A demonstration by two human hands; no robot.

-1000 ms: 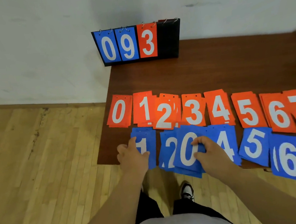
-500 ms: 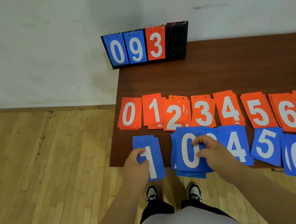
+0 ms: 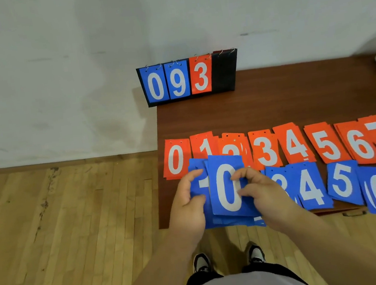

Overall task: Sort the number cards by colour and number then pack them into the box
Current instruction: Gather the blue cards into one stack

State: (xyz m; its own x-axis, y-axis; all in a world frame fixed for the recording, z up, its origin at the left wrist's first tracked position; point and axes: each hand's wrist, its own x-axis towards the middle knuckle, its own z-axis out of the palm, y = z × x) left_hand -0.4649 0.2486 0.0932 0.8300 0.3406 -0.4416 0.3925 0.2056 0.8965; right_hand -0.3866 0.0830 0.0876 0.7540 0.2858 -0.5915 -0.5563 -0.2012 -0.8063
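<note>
Your L hand [image 3: 186, 204] grips the blue 1 card [image 3: 201, 184] at the table's [image 3: 296, 99] near-left edge. Your R hand [image 3: 258, 193] pinches the blue 0 card [image 3: 226, 187], which overlaps the 1. The blue row [image 3: 310, 188] runs right, w/ the orange row [image 3: 265, 149] just behind. The scoreboard [image 3: 224, 73] at the far corner reads 0 9 3.

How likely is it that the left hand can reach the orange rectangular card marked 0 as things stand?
Probably yes, once freed: the left hand grips the blue card marked 1, which hides a corner of the orange 0 card. It lies just beyond, otherwise uncovered.
</note>
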